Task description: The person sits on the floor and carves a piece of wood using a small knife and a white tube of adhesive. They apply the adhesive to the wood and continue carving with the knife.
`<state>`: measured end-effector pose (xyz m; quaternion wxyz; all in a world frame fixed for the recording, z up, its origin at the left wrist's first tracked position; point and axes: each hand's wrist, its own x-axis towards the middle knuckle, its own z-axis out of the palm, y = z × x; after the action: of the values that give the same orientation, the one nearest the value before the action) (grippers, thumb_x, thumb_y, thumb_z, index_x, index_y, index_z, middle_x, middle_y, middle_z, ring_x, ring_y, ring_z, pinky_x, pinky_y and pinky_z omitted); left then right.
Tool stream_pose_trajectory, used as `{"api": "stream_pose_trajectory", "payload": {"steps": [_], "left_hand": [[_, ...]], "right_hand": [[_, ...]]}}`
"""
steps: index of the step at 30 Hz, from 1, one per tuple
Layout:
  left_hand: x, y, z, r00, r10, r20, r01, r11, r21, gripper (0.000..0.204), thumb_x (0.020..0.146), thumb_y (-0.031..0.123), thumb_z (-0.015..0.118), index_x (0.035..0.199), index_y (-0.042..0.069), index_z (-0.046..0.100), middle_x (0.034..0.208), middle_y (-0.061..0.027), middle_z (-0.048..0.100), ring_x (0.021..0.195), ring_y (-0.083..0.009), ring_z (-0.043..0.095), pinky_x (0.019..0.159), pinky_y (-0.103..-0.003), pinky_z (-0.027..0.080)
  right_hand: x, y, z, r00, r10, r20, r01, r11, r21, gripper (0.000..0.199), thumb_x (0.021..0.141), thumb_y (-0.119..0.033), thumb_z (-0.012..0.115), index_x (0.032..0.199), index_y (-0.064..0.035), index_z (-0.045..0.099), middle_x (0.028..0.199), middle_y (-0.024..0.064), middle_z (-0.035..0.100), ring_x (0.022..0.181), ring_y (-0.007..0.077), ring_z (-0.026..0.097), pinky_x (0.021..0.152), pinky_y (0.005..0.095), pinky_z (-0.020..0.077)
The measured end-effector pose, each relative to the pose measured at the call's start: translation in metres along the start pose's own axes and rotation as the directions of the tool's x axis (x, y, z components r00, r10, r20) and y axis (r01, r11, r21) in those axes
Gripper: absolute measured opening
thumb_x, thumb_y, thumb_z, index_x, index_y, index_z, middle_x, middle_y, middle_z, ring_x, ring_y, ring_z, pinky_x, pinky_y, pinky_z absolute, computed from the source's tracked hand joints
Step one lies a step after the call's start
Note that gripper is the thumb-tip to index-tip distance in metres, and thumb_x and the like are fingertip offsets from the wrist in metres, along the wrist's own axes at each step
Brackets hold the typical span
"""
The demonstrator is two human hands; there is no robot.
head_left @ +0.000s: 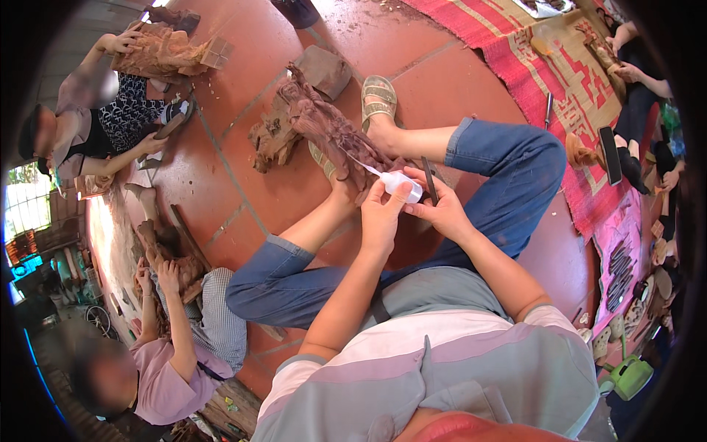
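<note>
A small white bottle (400, 186) with a thin pointed nozzle is between my hands, over the lower end of a reddish-brown wood carving (322, 121). My left hand (382, 214) is closed around the bottle's near side. My right hand (444, 211) pinches its right end and also keeps a dark, narrow, flat tool (430, 182) between the fingers; the tool's exact kind is unclear. The carving lies slanted between my legs, its far end by a gnarled lighter wood piece (274, 140). The nozzle points toward the carving's surface.
A brown block (324, 72) sits beyond the carving on the tiled floor (243, 96). People with wood carvings sit at left; others sit at right by a red patterned mat (508, 66). Several dark tools lie on a pink cloth (617, 228). A green watering can (630, 377) stands lower right.
</note>
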<state>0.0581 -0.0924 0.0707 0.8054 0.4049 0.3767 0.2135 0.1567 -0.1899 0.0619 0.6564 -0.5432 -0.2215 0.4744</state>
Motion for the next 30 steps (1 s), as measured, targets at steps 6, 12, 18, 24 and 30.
{"api": "stream_pose_trajectory", "payload": {"steps": [6, 12, 18, 24, 30], "left_hand": [[-0.004, -0.006, 0.002, 0.999, 0.05, -0.001, -0.049, 0.982, 0.183, 0.031, 0.086, 0.013, 0.069, 0.111, -0.001, 0.058, 0.097, -0.0029, 0.062, 0.086, -0.0087, 0.058, 0.074, -0.022, 0.048], [0.028, 0.012, -0.02, 0.945, 0.286, -0.158, -0.228, 0.923, 0.309, 0.03, 0.091, 0.016, 0.063, 0.117, 0.004, 0.055, 0.097, -0.0031, 0.062, 0.08, -0.0083, 0.058, 0.067, -0.019, 0.047], [0.085, 0.025, -0.085, 0.913, 0.173, -0.37, -0.078, 0.963, 0.257, 0.022, 0.089, 0.017, 0.065, 0.104, 0.001, 0.061, 0.089, -0.007, 0.065, 0.067, -0.0117, 0.06, 0.057, -0.024, 0.051], [0.102, 0.024, -0.085, 0.916, 0.096, -0.39, -0.039, 0.988, 0.152, 0.016, 0.086, 0.012, 0.068, 0.095, 0.0, 0.062, 0.086, -0.0104, 0.067, 0.065, -0.0132, 0.062, 0.055, -0.026, 0.054], [0.109, 0.021, -0.082, 0.901, 0.086, -0.425, -0.036, 0.991, 0.125, 0.011, 0.084, 0.009, 0.069, 0.09, 0.002, 0.062, 0.083, -0.0093, 0.067, 0.064, -0.011, 0.062, 0.055, -0.026, 0.055]], "right_hand": [[-0.005, 0.012, 0.005, 0.999, 0.011, -0.049, -0.004, 0.991, 0.132, 0.049, 0.081, -0.004, 0.07, 0.125, -0.0053, 0.051, 0.114, 0.0021, 0.056, 0.1, 0.0077, 0.053, 0.083, 0.0225, 0.0441], [0.014, 0.006, -0.011, 0.977, -0.009, -0.215, 0.037, 0.992, 0.124, 0.04, 0.083, -0.01, 0.071, 0.118, -0.0033, 0.052, 0.1, 0.002, 0.06, 0.09, 0.0079, 0.056, 0.077, 0.0229, 0.047], [0.025, -0.005, -0.023, 0.939, 0.088, -0.333, -0.005, 0.97, 0.242, 0.038, 0.084, -0.016, 0.07, 0.114, 0.0007, 0.053, 0.101, 0.0059, 0.061, 0.085, 0.009, 0.058, 0.072, 0.0223, 0.0475], [0.026, 0.003, -0.021, 0.946, 0.077, -0.315, -0.004, 0.974, 0.226, 0.038, 0.085, -0.017, 0.07, 0.114, 0.0009, 0.053, 0.099, 0.0059, 0.062, 0.086, 0.0091, 0.058, 0.073, 0.0226, 0.0476], [0.031, 0.005, -0.022, 0.95, 0.095, -0.296, -0.03, 0.975, 0.219, 0.039, 0.085, -0.018, 0.07, 0.113, 0.0017, 0.053, 0.098, 0.0066, 0.063, 0.086, 0.01, 0.06, 0.073, 0.023, 0.0488]]}}
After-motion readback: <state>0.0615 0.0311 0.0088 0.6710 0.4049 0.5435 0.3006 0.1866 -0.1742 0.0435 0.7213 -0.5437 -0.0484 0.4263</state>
